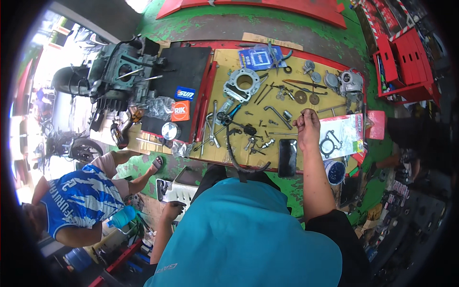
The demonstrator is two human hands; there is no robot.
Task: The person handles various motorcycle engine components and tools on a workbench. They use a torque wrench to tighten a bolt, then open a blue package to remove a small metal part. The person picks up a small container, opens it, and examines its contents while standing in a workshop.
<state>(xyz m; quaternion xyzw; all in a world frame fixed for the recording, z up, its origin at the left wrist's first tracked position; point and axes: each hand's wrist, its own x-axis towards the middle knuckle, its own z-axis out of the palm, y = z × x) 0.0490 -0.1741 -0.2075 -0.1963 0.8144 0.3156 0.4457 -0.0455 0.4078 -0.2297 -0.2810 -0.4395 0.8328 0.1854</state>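
Observation:
My right hand (pixel 307 125) reaches out over the yellow work board (pixel 224 60), fingers bunched together at the tips. Whether something small is pinched in them is too fine to see. It hovers between a bent hex key (pixel 277 115) and a clear packet of gaskets (pixel 340 136). A black phone (pixel 287 158) lies just below it. My left hand (pixel 172 209) is low at my side, closed on the lower edge of a ribbed silver cover (pixel 179 191). Small bolts, wrenches and a grey cylinder block (pixel 241 83) lie spread on the board.
A stripped engine (pixel 119 71) stands at the far left beside a black mat (pixel 184 71). A carburettor (pixel 351 82) sits at the board's far right, a red tool cart (pixel 406 62) beyond it. A person in a blue-and-white jersey (pixel 81 198) crouches at my left.

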